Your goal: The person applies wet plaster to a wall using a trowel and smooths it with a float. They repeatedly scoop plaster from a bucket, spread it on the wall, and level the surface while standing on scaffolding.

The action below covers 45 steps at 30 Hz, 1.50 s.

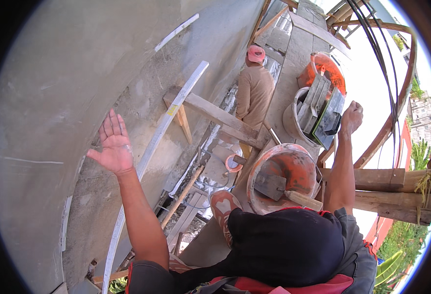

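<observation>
My left hand (115, 149) is open, palm up with fingers stretched, beside the grey plastered wall (53, 88). A long pale straight bar (171, 110) runs to its right. My right hand (351, 117) is closed, raised beside a whitish bucket (294, 115) holding grey tools and a green-edged float (326, 122); I cannot make out anything in its fingers. Below, an orange-stained bucket (272, 166) holds a trowel (269, 186) with a wooden handle. An orange bucket (335, 68) stands behind the whitish one.
A person in a pink cap and striped top (254, 90) is on a lower level ahead. A wooden beam (215, 112), planks (299, 39) and bamboo poles (397, 201) form scaffolding. Black cables (380, 49) hang at the right; a small pail (233, 161) sits below.
</observation>
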### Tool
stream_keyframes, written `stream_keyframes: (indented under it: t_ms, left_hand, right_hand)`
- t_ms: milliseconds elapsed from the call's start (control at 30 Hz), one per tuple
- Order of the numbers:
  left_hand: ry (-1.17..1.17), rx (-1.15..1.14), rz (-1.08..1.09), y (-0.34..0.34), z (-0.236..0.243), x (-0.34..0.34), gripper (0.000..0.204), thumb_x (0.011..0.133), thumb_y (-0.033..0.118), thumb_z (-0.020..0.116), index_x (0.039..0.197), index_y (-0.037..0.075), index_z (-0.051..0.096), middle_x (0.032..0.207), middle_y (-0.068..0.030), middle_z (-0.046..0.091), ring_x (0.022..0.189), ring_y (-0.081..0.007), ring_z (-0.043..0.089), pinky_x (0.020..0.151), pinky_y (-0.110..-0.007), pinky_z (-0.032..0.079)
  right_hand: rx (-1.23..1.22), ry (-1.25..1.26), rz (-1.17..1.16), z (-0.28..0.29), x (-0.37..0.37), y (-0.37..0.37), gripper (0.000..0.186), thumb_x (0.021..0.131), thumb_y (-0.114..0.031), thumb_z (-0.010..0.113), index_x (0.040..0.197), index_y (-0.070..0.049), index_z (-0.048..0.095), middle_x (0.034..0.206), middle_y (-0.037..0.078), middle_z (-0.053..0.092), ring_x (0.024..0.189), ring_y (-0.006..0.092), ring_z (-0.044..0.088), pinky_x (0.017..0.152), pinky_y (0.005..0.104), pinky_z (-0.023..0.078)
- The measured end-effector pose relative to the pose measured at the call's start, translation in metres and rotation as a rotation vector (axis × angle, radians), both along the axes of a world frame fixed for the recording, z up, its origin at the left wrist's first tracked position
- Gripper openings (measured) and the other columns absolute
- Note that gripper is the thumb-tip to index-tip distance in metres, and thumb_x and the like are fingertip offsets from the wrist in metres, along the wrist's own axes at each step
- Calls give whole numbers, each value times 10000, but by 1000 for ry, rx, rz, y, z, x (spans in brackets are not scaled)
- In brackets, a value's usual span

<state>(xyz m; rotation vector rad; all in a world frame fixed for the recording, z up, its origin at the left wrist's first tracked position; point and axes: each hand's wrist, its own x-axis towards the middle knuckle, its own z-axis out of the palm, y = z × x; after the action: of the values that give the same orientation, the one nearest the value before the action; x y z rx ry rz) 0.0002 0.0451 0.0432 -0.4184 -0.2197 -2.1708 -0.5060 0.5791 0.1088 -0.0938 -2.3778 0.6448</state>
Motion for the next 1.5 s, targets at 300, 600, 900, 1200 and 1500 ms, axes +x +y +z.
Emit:
stream_keyframes:
  t_ms: [300,600,900,1200,1500]
  left_hand:
    - [17,-44,19,5,-18,-18,1176,951,878,341,1552,-131,390,1733,-261,262,1646,-400,138,1363,-553,86]
    - [18,7,38,9,-15,-7,1163,943,882,356,1568,-98,403,1733,-234,287,1645,-398,146,1364,-541,67]
    - [22,56,38,5,-15,-3,1166,921,858,464,1611,-75,345,1756,-216,238,1652,-378,133,1366,-537,63]
    - [38,-137,5,0,-19,-6,1183,940,884,357,1616,-85,318,1770,-209,183,1655,-374,110,1365,-540,73]
    - [131,-129,-68,1,-13,-12,1187,909,880,428,1525,-134,452,1728,-251,282,1651,-394,114,1368,-525,54]
  right_hand:
    - [845,-535,1779,-110,206,-373,682,1037,-493,615,1548,-59,487,1591,208,497,1504,385,439,1238,491,387]
    - [1053,-437,1870,-190,319,-447,706,1018,-507,615,1575,-99,467,1590,157,475,1489,339,430,1260,558,299]
    - [1189,-503,1865,-180,321,-407,585,1027,-560,573,1340,-70,631,1315,141,616,1317,330,548,1152,552,391]
    - [1170,-898,1773,-132,286,-353,555,1044,-507,552,1395,-87,643,1431,172,630,1423,337,531,1203,477,409]
    - [648,-383,604,36,62,-138,174,917,-40,584,1022,23,708,1073,247,723,1064,444,694,979,538,539]
